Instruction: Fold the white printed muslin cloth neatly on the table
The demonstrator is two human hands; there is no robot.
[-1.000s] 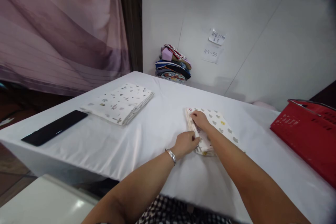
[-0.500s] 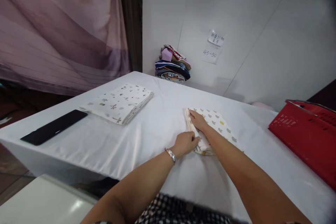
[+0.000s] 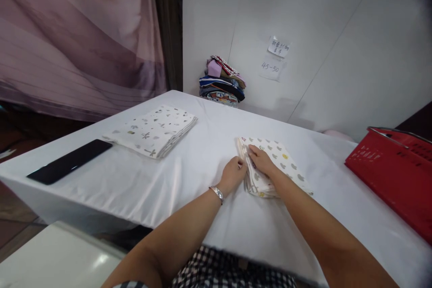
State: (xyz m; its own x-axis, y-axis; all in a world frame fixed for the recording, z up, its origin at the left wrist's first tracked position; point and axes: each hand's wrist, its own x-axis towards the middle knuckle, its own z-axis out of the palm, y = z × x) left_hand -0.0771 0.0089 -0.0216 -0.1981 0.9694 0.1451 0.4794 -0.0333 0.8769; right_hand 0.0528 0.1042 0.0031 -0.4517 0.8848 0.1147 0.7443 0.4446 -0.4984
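Observation:
A folded white cloth (image 3: 283, 162) printed with grey shapes and a few yellow ones lies on the white-covered table (image 3: 205, 144). At its left edge, my left hand (image 3: 232, 173) is closed, fingers curled on the layered border. My right hand (image 3: 263, 162) rests on top of the same cloth, near that edge, with its fingers stretched out. The forearm hides part of the cloth's near right side. Further left lies a second folded white cloth (image 3: 155, 130) with small grey and dark prints, apart from both hands.
A black flat phone-like slab (image 3: 70, 162) lies at the table's left edge. To the right is a red plastic basket (image 3: 391, 175) with a metal handle. A stack of folded fabrics (image 3: 222, 83) stands behind the table by the wall, below paper notes (image 3: 272, 67).
My left hand has shifted slightly away along the cloth's left edge. My right hand has drawn back a little to the right, and the cloth's near left part lies flatter.

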